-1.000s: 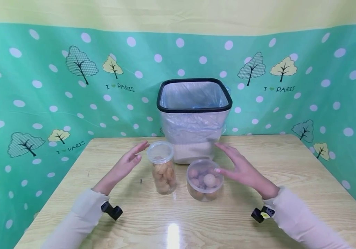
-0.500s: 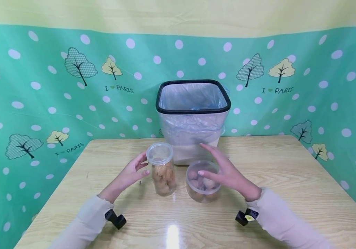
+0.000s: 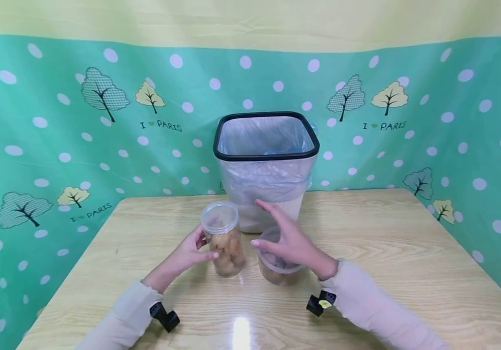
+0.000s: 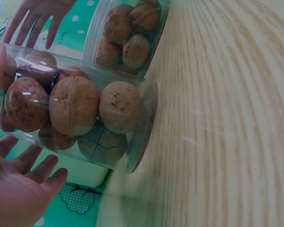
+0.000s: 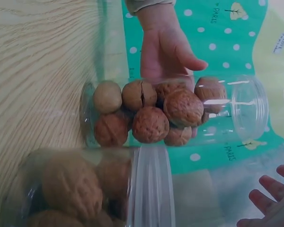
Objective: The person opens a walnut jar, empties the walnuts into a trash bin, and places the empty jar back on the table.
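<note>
A tall clear jar (image 3: 227, 250) of walnuts stands upright on the table, its lid on. My left hand (image 3: 190, 251) is at its left side, thumb in front and fingers behind. In the left wrist view those fingers (image 4: 35, 172) are spread, with a gap visible beside the jar wall. Right of the jar sits a low round clear tub (image 3: 280, 276), also lidded and holding walnuts. Over it hovers my right hand (image 3: 294, 245), fingers extended and thumb apart, covering part of the lid. In the right wrist view the right fingers (image 5: 270, 196) are spread beyond the tub's lid.
Behind both containers stands a white bin (image 3: 250, 214) with a black rim and a bluish plastic liner. The wooden table (image 3: 355, 218) extends to either side. A green dotted curtain (image 3: 198, 126) hangs at the back and sides.
My left hand has moved in to the jar, its thumb coming across the front. My right hand has moved left over the low tub. Both containers stay on the table.
</note>
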Demonstrator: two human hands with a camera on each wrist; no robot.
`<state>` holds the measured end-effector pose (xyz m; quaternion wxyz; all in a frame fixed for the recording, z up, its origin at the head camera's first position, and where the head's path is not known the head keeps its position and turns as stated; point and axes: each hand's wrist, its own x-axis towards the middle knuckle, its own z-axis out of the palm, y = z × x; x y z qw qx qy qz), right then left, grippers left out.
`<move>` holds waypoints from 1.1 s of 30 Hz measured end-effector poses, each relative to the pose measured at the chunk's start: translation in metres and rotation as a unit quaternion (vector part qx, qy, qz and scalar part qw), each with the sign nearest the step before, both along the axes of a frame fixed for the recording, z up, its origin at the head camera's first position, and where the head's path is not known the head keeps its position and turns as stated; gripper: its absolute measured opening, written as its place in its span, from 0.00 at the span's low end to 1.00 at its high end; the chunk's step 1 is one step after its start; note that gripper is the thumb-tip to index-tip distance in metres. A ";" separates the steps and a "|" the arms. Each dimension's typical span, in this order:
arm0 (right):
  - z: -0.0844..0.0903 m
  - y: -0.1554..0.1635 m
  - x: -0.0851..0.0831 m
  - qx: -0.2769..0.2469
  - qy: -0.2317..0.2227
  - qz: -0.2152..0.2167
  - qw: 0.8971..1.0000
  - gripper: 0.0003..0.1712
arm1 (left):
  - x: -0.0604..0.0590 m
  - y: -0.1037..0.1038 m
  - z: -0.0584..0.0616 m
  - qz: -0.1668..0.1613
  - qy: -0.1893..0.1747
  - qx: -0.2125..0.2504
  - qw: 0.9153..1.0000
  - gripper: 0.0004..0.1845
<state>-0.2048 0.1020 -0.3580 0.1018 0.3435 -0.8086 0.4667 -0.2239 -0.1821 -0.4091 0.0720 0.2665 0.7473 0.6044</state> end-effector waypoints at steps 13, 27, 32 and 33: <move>0.010 -0.034 -0.006 -0.032 -0.007 -0.037 0.999 0.47 | 0.002 0.006 -0.010 -0.002 -0.021 -0.004 1.000 0.48; 0.016 -0.057 -0.016 -0.039 -0.065 -0.031 0.997 0.47 | 0.002 0.013 -0.021 -0.035 -0.071 0.037 0.996 0.49; 0.013 -0.064 -0.016 -0.044 -0.101 -0.027 0.994 0.49 | 0.001 0.014 -0.022 -0.016 -0.071 0.028 0.997 0.52; 0.012 -0.065 -0.016 -0.047 -0.106 -0.025 0.993 0.49 | 0.001 0.015 -0.022 -0.011 -0.073 0.021 0.997 0.52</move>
